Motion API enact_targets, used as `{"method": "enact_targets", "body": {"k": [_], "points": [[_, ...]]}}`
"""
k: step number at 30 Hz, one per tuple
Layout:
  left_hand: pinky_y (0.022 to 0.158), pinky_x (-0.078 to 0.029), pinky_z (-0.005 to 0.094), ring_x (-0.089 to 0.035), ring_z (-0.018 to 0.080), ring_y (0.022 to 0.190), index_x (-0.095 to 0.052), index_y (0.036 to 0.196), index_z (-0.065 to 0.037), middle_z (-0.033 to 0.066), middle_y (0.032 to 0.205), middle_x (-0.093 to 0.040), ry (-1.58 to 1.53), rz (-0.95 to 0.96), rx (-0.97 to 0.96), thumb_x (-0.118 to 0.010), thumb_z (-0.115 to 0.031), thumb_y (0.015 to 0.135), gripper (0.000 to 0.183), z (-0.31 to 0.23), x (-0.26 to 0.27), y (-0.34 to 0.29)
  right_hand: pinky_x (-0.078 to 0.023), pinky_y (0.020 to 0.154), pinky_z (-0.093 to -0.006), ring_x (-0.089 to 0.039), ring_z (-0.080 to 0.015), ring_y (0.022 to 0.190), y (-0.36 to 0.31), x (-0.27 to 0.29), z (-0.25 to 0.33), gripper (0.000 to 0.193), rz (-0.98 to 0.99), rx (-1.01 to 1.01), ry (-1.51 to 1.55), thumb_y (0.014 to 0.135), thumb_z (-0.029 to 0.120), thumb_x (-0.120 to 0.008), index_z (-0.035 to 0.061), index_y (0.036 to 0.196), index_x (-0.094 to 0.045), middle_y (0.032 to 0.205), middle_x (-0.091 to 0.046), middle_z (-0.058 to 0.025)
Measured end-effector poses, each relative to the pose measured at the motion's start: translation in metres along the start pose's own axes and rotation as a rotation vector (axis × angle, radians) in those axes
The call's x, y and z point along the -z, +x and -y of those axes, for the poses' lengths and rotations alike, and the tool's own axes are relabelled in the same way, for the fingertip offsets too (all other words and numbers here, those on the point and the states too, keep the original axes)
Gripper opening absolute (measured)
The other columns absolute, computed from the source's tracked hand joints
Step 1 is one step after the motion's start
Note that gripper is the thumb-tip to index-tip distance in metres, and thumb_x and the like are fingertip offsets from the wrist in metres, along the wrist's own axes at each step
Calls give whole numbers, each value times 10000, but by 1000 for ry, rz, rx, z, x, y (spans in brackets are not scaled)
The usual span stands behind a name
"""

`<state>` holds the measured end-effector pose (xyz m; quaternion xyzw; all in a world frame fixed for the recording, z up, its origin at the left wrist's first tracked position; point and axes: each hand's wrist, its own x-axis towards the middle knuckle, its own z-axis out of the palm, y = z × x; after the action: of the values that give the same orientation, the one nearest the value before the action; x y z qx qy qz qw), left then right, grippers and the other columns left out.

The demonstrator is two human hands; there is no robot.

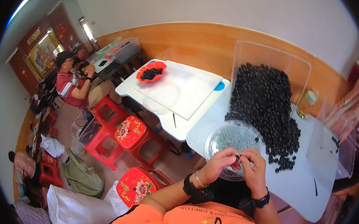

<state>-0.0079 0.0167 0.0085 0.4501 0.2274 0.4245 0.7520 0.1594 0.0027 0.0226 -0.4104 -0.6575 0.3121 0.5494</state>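
Observation:
My left hand [220, 165] pinches a small black ring-shaped piece [237, 158] between thumb and fingertips. Right beside it, my right hand [253, 169] has its thumb and fingers closed against the piece; anything else in them is too small to make out. Both hands are over the near edge of a round clear plastic tray [212, 136], which holds many tiny shiny clear bits [232, 136]. Beyond the tray and to its right, a big heap of black ring-shaped pieces [263, 97] spills from a tipped clear plastic bin [275, 51] onto the white table [304, 175].
At right are a lidded jar [307, 103], a clear box [346, 153] and a thin black tool [316, 187]. A second white table [178, 126] bears a red bowl [139, 74] of black pieces. Red stools [134, 186] stand left. Another person [74, 84] sits farther off.

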Motion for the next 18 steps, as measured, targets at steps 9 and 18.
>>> {"method": "enact_targets", "body": {"k": [9,18], "points": [[677,-479,280,-578,156,719,-515,1012,-23,72,791,-578,16,71,-23,-508,-299,952,282,-12,-12,-1,-403,602,-298,-472,-181,633,5,2,8,186,84,-116,-54,926,104,-501,-15,784,-503,694,-486,-100],[642,-481,281,-605,175,708,-528,1006,-32,81,815,-592,79,-57,-28,-477,-225,952,207,-12,-8,-5,-423,667,-249,-513,-112,734,11,17,8,96,-10,-142,3,912,78,-557,-5,864,-561,791,-561,-46]]}}
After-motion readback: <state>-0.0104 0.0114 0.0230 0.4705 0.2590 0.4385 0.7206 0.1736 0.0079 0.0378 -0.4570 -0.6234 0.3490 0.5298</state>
